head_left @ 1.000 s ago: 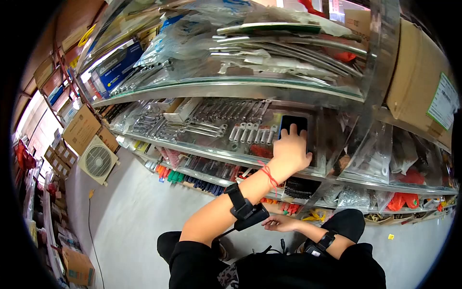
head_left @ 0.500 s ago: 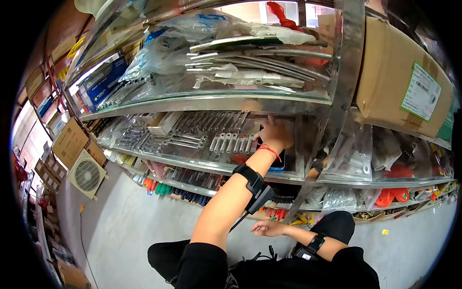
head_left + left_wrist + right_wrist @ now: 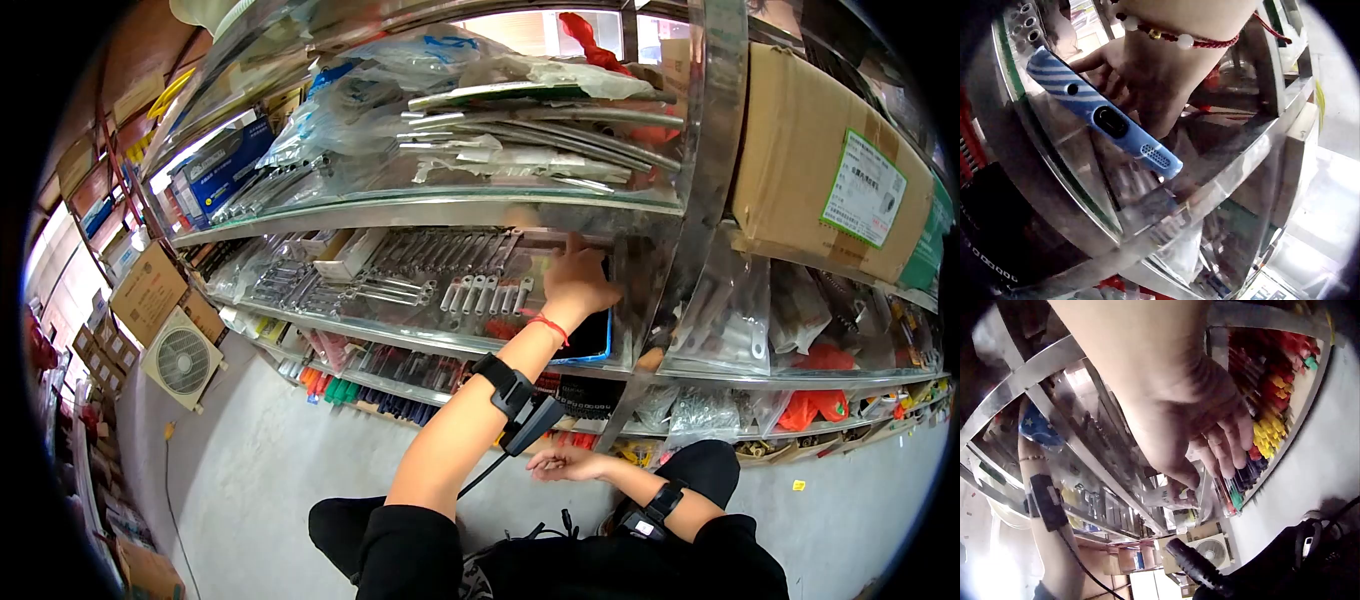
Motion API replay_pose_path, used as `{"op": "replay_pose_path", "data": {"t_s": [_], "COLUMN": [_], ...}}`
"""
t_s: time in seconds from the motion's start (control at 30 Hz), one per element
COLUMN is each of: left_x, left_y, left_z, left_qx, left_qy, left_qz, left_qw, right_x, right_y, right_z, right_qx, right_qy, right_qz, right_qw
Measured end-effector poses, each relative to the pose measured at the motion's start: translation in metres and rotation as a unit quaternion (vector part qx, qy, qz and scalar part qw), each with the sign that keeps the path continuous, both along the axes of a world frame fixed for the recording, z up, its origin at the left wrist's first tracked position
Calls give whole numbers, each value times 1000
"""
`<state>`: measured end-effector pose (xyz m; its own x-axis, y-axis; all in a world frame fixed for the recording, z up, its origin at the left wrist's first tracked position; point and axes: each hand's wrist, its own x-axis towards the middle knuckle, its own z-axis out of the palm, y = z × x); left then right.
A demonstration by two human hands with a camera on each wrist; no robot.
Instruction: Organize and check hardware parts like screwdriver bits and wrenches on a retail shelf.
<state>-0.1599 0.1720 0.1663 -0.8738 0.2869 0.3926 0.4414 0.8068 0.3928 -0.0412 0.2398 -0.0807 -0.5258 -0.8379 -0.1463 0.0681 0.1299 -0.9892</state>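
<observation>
My left hand (image 3: 580, 280), with a red string bracelet at its wrist, reaches over a smartphone (image 3: 592, 340) at the front right of the middle shelf. Its index finger is straight, the thumb stands out sideways, and the other fingertips are hidden. Below the hand the phone's dark lower end and blue rim show. In the left wrist view the patterned blue case (image 3: 1104, 112) shows its end edge, with the palm behind it. My right hand (image 3: 565, 463) hangs with loose fingers in front of the lower shelves; in the right wrist view its fingers (image 3: 1225, 450) are relaxed and hold nothing.
Several wrenches (image 3: 490, 296) lie left of the phone, beside a white box (image 3: 350, 255). The upper glass shelf edge (image 3: 440, 210) runs above my left hand. A metal post (image 3: 700, 190) and a large carton (image 3: 820, 150) stand to the right. Colored tool handles (image 3: 340, 390) fill a lower shelf.
The left hand has moved farther in over the phone; its top is now covered and its lower end shows. The head view has swung right. The right hand still hangs low.
</observation>
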Motion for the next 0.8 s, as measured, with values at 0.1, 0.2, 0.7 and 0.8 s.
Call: {"op": "replay_pose_path", "data": {"t_s": [0.1,0.2,0.7,0.8], "left_x": [15,31,201,214], "left_y": [-11,-29,-85,-90], "left_z": [-1,-7,-14,-23], "left_qx": [63,127,138,123], "left_qy": [-4,-11,90,79], "left_qz": [-15,-21,12,12], "left_qw": [998,992,986,989], "right_x": [4,13,73,91], "right_y": [1,5,-21,-32], "right_z": [50,63,149,138], "right_qx": [-39,-114,-200,-174], "right_qy": [22,-14,-101,-137], "right_qz": [15,33,-50,-166], "right_qw": [999,993,973,961]}}
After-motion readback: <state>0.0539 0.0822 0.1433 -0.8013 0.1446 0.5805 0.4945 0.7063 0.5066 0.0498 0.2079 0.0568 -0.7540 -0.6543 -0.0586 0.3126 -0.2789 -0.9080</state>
